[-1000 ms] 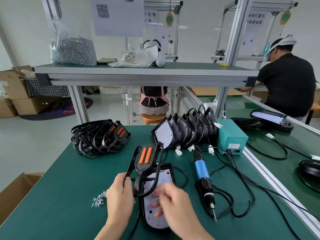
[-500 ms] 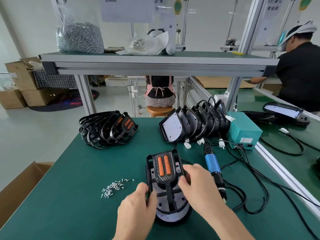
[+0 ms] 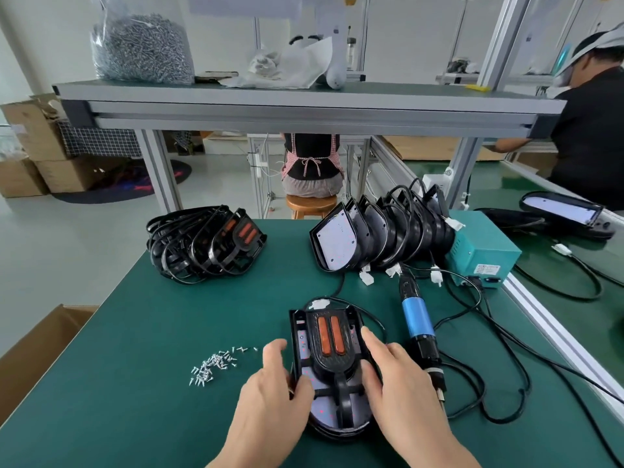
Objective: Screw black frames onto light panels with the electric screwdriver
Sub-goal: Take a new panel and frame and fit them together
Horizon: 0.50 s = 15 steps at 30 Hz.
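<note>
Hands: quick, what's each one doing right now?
Left hand: holding the black frame by its left edge, thumb on top.
Right hand: open, straight fingers pressing the frame's right edge.

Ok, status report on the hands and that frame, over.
Left hand grips black frame at left edge; right hand presses its right side. Frame lies on light panel. Electric screwdriver untouched on mat, loose screws at left; nothing blocking.

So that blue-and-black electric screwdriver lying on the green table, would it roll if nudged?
Probably a little: the blue-and-black electric screwdriver has a round barrel and lies flat. Its attached black cable, looped beside it, would likely check the roll. It looks rigid, not floppy.
</note>
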{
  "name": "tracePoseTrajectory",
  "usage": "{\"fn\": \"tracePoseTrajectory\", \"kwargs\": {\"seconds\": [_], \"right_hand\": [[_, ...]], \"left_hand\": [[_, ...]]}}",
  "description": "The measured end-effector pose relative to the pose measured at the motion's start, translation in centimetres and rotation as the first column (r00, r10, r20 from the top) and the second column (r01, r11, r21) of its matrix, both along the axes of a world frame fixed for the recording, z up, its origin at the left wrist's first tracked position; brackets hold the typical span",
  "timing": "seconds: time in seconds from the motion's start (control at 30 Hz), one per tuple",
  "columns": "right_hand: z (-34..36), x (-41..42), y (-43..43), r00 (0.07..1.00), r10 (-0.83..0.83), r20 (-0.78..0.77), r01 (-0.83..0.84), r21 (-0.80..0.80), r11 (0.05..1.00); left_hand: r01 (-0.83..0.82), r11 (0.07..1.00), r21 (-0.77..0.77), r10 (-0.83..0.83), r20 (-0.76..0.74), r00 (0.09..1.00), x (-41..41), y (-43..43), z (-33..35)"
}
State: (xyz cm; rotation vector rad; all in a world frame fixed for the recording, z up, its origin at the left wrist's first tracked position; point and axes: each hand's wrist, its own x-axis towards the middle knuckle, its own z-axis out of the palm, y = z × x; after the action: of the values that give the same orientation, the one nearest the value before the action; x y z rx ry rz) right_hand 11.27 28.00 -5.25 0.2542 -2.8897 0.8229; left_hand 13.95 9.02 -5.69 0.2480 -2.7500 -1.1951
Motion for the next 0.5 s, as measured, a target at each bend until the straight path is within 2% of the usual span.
{"fn": "tracePoseTrajectory", "kwargs": {"seconds": [0.13,0.3,0.5], "right_hand": [[-0.4,-0.1,0.0,0.995,0.032,0.097,-0.025,-0.071,0.997],[-0.6,1.1,-0.7,0.99,0.005,0.142,0.02,-0.175,0.984],[-0.5,1.1,-0.9,0.983,-0.003,0.184,0.007,-0.02,1.0]], "left_hand": [[0.04,0.999,-0.011,-0.039,0.065,0.997,-0.8,1.5,-0.1],[0.062,0.997,0.047,-0.068,0.138,0.988,-1.1,1.3,0.3],[0.066,0.994,0.087,-0.081,0.182,0.98,-1.5,1.1,0.2]]}}
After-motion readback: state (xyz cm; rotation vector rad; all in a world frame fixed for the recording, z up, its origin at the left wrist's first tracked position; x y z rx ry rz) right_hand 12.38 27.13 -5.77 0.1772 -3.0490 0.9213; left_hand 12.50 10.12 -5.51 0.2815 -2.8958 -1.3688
